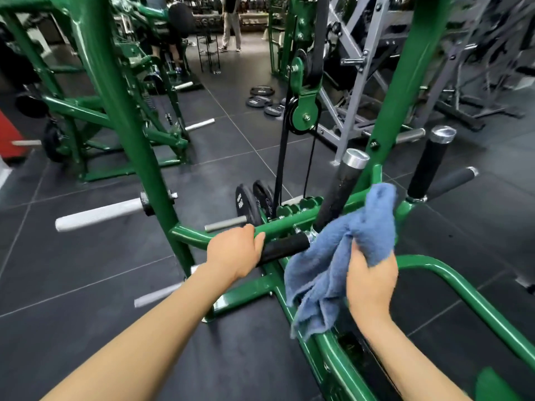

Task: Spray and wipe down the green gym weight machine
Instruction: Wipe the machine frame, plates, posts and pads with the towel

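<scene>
Our left hand curled round a black grip on the green machine, our right hand just beside it clutching a blue cloth against the frame

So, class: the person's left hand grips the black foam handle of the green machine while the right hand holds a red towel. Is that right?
Not quite. The head view shows the towel in the right hand is blue, not red. The left hand does grip the black foam handle.
</scene>
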`<act>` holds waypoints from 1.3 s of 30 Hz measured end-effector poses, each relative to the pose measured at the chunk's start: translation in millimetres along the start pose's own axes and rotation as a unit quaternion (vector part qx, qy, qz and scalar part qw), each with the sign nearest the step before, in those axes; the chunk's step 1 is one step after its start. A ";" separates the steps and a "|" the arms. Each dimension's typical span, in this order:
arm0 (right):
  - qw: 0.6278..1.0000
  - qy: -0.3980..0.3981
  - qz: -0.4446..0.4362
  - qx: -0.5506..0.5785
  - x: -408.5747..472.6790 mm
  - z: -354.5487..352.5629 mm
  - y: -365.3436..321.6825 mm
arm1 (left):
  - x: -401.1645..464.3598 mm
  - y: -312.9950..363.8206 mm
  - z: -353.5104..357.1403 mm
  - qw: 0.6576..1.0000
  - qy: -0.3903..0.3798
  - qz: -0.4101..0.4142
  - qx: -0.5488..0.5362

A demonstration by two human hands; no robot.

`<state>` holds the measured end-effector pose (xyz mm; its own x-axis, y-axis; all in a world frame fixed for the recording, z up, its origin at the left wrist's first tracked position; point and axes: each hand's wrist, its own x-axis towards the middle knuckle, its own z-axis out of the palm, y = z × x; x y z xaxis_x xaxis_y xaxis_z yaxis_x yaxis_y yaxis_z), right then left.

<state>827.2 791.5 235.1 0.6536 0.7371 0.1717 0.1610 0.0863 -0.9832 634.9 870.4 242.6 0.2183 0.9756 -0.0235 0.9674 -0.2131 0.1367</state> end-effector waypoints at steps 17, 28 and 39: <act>0.961 -0.238 -0.014 -0.142 136.2 39.5 -115.9 | 68.2 71.8 22.4 0.917 -0.142 0.140 -0.346; 0.998 -0.034 -0.040 -0.018 53.3 60.8 -2.7 | 69.8 76.8 21.4 0.952 -0.087 0.210 -0.206; 0.998 -0.036 -0.045 -0.035 43.1 33.9 -11.5 | 67.9 74.9 36.1 0.966 -0.065 0.181 -0.174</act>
<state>828.4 845.0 251.7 0.5790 0.7755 0.2518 0.2695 0.1095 -0.9568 726.8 918.8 215.5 0.5702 0.8208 -0.0335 0.7279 -0.4859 0.4838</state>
